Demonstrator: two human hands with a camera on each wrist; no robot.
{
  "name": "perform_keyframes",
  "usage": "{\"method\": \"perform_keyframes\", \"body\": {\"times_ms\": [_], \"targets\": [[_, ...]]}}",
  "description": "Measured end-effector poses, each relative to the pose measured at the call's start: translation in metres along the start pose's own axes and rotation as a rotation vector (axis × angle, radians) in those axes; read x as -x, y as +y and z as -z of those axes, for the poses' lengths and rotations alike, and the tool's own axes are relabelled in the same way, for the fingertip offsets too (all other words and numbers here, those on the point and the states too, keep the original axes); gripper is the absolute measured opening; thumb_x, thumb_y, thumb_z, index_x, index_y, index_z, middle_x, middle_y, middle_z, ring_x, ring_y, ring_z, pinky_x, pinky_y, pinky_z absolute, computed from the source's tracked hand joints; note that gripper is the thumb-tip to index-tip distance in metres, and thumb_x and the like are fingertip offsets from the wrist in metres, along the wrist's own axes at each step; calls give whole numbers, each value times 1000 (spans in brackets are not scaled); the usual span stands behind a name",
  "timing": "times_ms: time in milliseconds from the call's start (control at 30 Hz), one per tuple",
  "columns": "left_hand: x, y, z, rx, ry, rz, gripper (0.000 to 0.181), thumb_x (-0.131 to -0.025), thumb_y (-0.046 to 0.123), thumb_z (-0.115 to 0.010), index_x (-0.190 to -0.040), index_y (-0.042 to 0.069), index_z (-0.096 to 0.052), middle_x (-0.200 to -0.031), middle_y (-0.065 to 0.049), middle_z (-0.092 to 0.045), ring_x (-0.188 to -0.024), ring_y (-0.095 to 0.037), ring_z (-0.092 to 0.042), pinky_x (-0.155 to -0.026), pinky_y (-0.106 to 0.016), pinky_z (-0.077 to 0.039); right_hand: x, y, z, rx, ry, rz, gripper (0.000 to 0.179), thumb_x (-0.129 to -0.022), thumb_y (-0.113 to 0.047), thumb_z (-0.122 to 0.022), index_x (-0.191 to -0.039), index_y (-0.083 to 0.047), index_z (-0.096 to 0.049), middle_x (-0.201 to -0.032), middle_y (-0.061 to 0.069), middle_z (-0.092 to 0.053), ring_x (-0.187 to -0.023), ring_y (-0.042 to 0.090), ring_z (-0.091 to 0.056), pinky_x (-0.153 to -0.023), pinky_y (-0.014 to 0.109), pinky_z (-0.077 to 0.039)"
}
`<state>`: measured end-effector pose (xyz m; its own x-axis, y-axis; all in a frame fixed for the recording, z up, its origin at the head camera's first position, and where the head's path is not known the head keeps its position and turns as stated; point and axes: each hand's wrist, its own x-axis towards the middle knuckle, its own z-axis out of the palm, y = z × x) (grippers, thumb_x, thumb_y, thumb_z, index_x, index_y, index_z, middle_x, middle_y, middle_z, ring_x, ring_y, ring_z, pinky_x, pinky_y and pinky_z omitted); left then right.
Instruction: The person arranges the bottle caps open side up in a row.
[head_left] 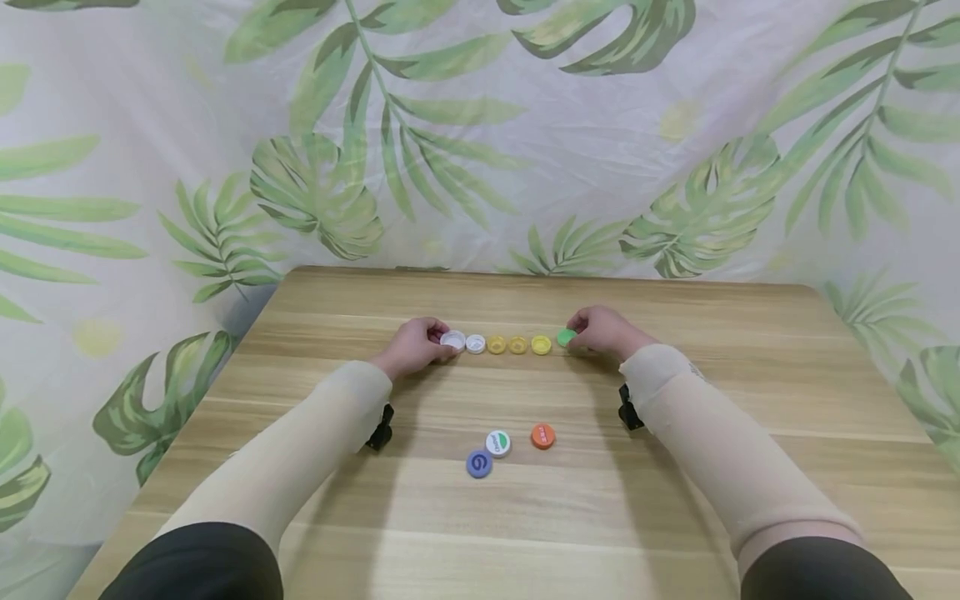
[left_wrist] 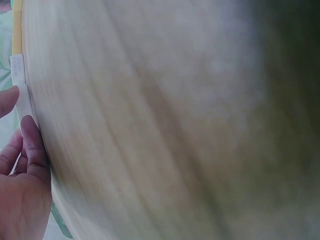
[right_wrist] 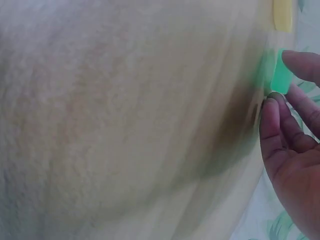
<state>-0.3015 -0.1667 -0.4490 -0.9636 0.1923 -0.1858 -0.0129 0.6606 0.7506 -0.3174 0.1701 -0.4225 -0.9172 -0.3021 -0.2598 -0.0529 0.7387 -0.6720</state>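
Dark sleeves — right fingers pinching green cap, cap row crosswise

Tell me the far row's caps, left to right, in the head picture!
Large white round plastic cap, smaller white round plastic cap, amber round plastic cap, second amber cap, yellow round plastic cap, green round plastic cap.

Green cap in right hand, near yellow cap

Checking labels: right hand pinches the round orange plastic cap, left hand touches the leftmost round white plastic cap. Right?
Colour is wrong: the right hand pinches the round green plastic cap, as the head view shows. The rest stands.
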Motion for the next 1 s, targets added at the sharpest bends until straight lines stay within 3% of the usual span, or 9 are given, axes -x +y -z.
{"method": "perform_keyframes", "body": {"times_ms": [333, 700, 1000], "targets": [[1, 1, 0, -1, -1, 8, 41, -94, 15, -76, -126, -5, -61, -112, -14, -62, -98, -23, -56, -85, -32, -49, -1, 5, -1, -30, -36, 13, 36, -85, 0, -73, -117, 7, -57, -100, 11, -56, -84, 19, -53, -71, 27, -47], [1, 1, 0, -2, 3, 4, 41, -94, 15, -76, -126, -6, -61, -112, -15, -62, -99, -23, -56, -87, -33, -49, 0, 3, 0, -11, -80, 10, 37, -85, 0, -75, -116, 5, -56, -90, 6, -52, -74, 15, -49, -67, 26, -44], [2, 2, 0, 1, 1, 12, 42, -94, 15, -76, -127, -5, -61, -113, -15, -62, -99, -24, -56, -86, -33, -49, 1, 1, -2, 13, -89, 15, 35, -86, -2, -75, -115, 3, -57, -93, 7, -54, -73, 16, -51, -65, 27, -45]]}}
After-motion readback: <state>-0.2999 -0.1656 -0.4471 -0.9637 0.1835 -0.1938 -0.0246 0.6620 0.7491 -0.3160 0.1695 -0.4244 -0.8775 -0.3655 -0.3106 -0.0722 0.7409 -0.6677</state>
